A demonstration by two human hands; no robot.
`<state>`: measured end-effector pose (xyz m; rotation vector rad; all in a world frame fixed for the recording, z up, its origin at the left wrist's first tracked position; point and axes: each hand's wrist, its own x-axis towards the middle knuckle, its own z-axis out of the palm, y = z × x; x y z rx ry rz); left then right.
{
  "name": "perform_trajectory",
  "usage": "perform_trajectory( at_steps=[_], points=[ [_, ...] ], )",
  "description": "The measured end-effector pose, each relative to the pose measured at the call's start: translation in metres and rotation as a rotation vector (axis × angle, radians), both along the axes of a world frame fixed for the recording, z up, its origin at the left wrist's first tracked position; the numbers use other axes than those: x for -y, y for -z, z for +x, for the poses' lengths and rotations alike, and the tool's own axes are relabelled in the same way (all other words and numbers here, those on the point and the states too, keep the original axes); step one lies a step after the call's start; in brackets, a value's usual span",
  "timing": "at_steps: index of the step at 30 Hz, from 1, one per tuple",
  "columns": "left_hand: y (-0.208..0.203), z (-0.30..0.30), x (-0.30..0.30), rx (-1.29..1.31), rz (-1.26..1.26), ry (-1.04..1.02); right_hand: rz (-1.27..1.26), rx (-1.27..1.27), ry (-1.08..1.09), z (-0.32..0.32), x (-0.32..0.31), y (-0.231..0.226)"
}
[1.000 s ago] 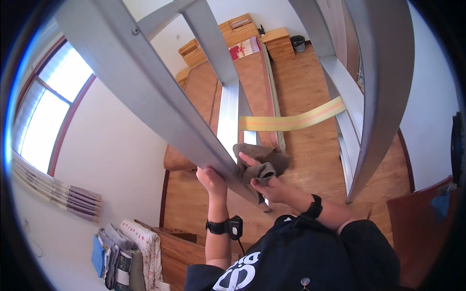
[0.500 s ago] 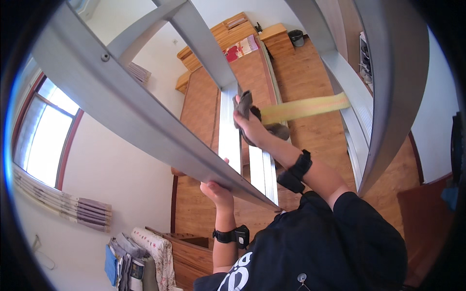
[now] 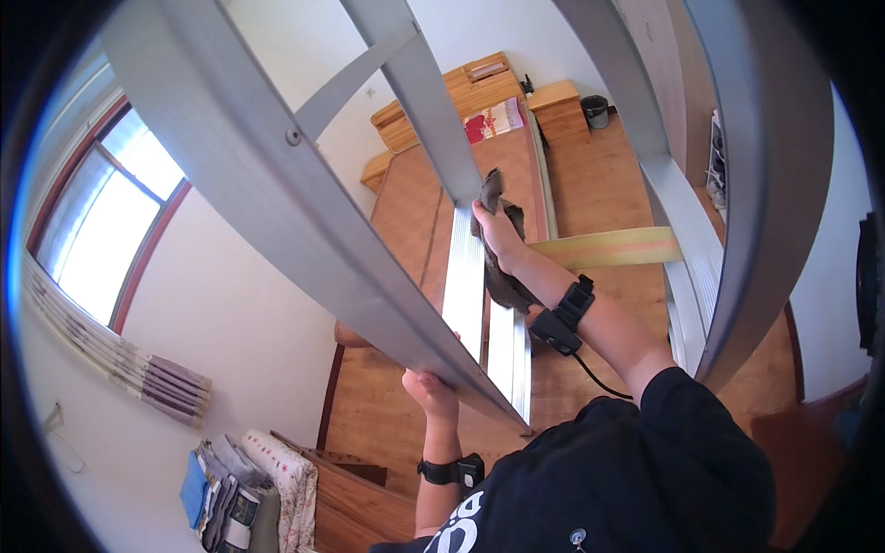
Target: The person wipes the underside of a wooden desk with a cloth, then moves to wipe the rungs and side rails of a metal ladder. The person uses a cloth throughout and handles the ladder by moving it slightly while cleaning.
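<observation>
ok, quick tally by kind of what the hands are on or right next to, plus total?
Hands: 2, left hand gripping the grey ladder rail, right hand pressing a cloth
Brown cloth: 1
Ladder steps close to the hands: 2
Yellow strap: 1
Black wrist devices: 2
Total: 8

Home bedroom seen from up a ladder, wooden bed (image 3: 419,198) at 12 o'clock, nightstand (image 3: 560,100) beside it, wood floor (image 3: 608,175), window (image 3: 111,212) at 9 o'clock, folded bedding (image 3: 244,493) at 7 o'clock
</observation>
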<state>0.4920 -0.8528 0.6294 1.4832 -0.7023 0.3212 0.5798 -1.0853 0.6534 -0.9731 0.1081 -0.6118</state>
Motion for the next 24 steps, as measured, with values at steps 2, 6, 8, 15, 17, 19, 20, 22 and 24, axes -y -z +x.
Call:
perform_trajectory(
  at_steps=[2,6,8,15,17,19,20,22,24],
  points=[
    [-0.001,0.002,0.002,-0.005,0.002,-0.009,-0.002,0.002,-0.008,0.000,-0.001,0.003],
    [0.003,0.002,-0.001,-0.026,-0.017,-0.007,-0.081,0.144,-0.045,-0.043,-0.038,0.000],
    [0.004,-0.002,0.000,-0.041,-0.026,-0.011,-0.209,0.303,-0.153,-0.068,-0.045,-0.014],
    [0.027,0.005,-0.024,0.048,0.017,-0.030,-1.330,0.431,0.742,-0.035,0.015,-0.129],
    [0.032,0.006,-0.024,0.065,0.018,-0.027,-1.584,0.117,0.922,-0.013,0.032,-0.153],
    [0.031,0.005,-0.021,0.064,0.007,0.001,-1.746,-0.078,1.068,0.005,0.045,-0.150],
    [0.028,0.004,-0.020,0.065,0.006,0.015,-1.820,-0.118,1.075,0.011,0.049,-0.142],
    [0.023,0.001,-0.022,0.073,0.029,0.004,-1.822,-0.010,1.216,0.029,0.050,-0.107],
    [0.017,-0.001,-0.019,0.076,0.053,0.021,-1.837,-0.001,1.268,0.032,0.054,-0.076]
  ],
)
